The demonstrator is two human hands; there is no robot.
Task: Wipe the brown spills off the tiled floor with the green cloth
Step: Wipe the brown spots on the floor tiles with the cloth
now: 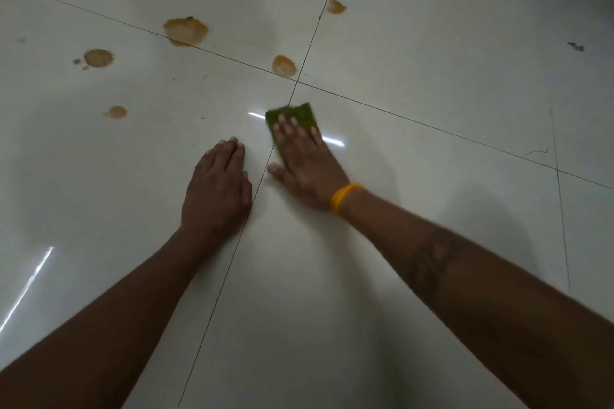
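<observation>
On tiled floor [432, 43], right hand [307, 169] flat, grip pressing green cloth [294, 116], left hand [216, 186] flat, grip wide

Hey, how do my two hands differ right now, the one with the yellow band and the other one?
The right hand lies flat on the green cloth, pressing it to the floor; the left hand rests on bare tile with nothing under it. The right wrist wears a yellow band; the left wrist is bare. The right hand reaches further forward than the left. Both lie palm down, on either side of a grout line.
</observation>
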